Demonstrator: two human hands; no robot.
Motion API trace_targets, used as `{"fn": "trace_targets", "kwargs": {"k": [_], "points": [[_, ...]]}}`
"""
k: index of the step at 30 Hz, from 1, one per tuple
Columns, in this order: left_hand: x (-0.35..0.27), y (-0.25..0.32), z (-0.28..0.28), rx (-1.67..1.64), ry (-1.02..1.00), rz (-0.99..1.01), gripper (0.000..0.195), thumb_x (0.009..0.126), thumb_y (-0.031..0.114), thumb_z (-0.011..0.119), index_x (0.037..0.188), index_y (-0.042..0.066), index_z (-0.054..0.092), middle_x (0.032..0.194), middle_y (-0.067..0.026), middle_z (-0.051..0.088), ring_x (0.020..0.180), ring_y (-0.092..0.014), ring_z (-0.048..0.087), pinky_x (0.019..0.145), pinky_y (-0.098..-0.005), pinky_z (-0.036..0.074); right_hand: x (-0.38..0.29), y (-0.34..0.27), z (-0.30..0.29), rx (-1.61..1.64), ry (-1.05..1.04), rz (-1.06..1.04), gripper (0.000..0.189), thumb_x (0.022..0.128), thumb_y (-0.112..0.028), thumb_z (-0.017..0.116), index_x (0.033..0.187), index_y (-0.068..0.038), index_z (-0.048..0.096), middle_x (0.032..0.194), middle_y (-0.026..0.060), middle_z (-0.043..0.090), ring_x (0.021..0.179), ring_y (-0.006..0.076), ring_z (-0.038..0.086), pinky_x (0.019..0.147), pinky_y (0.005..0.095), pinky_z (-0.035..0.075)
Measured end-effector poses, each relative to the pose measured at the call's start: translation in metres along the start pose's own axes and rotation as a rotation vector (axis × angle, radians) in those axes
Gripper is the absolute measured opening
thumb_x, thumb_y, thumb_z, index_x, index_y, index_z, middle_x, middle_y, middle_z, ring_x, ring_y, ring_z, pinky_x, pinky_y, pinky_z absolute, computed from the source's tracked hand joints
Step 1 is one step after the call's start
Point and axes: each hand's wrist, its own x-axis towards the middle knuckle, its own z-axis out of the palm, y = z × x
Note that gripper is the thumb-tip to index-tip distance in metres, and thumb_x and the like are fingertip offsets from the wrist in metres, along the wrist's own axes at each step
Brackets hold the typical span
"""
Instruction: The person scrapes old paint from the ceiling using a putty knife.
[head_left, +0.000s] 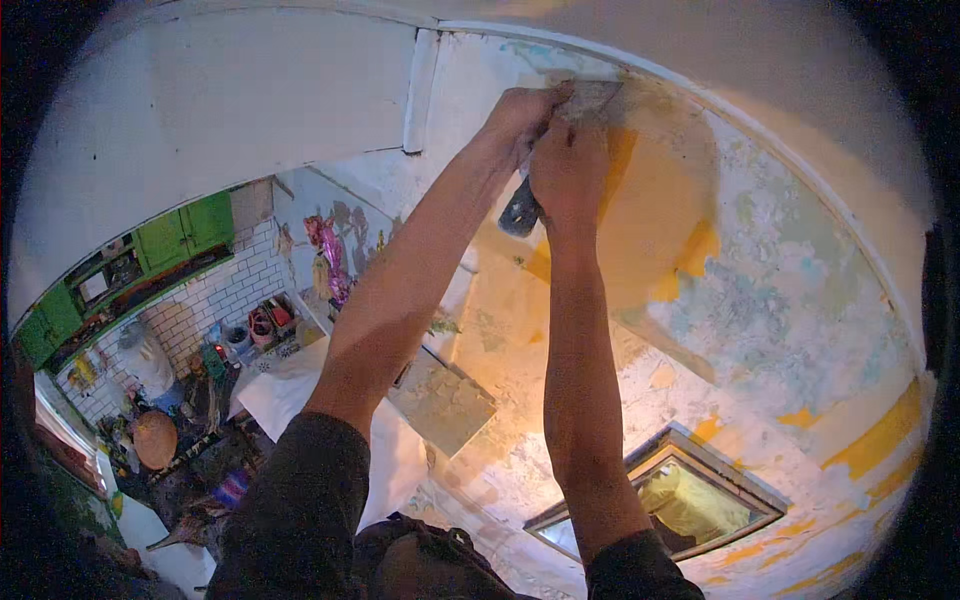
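Both arms reach up to the wall, high up near where it meets the ceiling. My right hand (574, 165) is closed around a putty knife, whose black handle end (519, 211) sticks out below the fist. Its broad grey blade (596, 99) lies against the wall just under the ceiling edge. Up beside the blade, my left hand (529, 112) grips the same tool near the base of the blade; its fingertips are partly hidden. Around the hands the wall (660, 195) is patchy, with orange paint, bare plaster and bluish old paint.
A white beam end (420, 90) projects left of the hands. Lower down are a wooden-framed pane (727, 480) and a flat board (446, 401). At left stand green cabinets (180, 229), white tiles (251, 255), a white-covered surface (281, 382) and cluttered kitchen things.
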Motion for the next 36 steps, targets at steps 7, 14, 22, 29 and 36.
{"fn": "trace_targets", "kwargs": {"k": [7,14,22,29,36], "points": [[-0.009,0.009,0.008,0.009,0.021,0.035,0.036,0.089,0.03,0.064,0.096,-0.005,0.066,0.087,-0.0103,0.068,0.073,-0.016,0.062,0.064,-0.0305,0.05,0.0,0.017,0.018,0.055,0.052,0.014,0.035,0.086,-0.024,0.048,0.083,0.01,0.058,0.08,0.0323,0.061,0.076,0.0472,0.061,0.067,0.0527,0.048],[0.016,0.01,-0.005,0.164,0.07,0.074,0.039,0.086,0.03,0.065,0.088,-0.009,0.064,0.073,-0.0133,0.064,0.064,-0.019,0.059,0.054,-0.0354,0.047,0.001,0.015,0.036,0.079,0.125,0.058,0.037,0.089,-0.027,0.045,0.083,0.008,0.057,0.072,0.0249,0.061,0.068,0.0382,0.063,0.064,0.0469,0.046],[0.0,0.012,0.004,0.153,0.052,0.156,0.042,0.086,0.036,0.065,0.091,-0.006,0.066,0.081,-0.0145,0.066,0.068,-0.02,0.059,0.06,-0.0369,0.048,-0.003,0.003,0.015,0.128,0.087,0.101,0.036,0.088,-0.028,0.047,0.089,0.007,0.056,0.088,0.0298,0.059,0.086,0.0456,0.058,0.075,0.0528,0.042],[-0.028,-0.015,0.008,0.0,0.026,0.054,0.036,0.089,0.036,0.061,0.074,0.003,0.061,0.057,-0.0004,0.05,0.046,-0.009,0.04,0.042,-0.0284,0.033,-0.026,0.015,-0.015,0.073,-0.009,0.021,0.028,0.087,-0.02,0.05,0.082,0.008,0.054,0.076,0.0305,0.058,0.074,0.0464,0.059,0.067,0.0532,0.045],[-0.048,-0.024,0.022,-0.011,-0.031,0.061,0.033,0.093,0.036,0.058,0.087,0.003,0.063,0.068,-0.0011,0.059,0.052,-0.01,0.049,0.047,-0.0263,0.039,-0.019,0.04,-0.039,-0.092,-0.193,-0.071,0.026,0.087,-0.018,0.052,0.081,0.006,0.054,0.076,0.0286,0.058,0.073,0.0443,0.059,0.066,0.0522,0.045]]}}
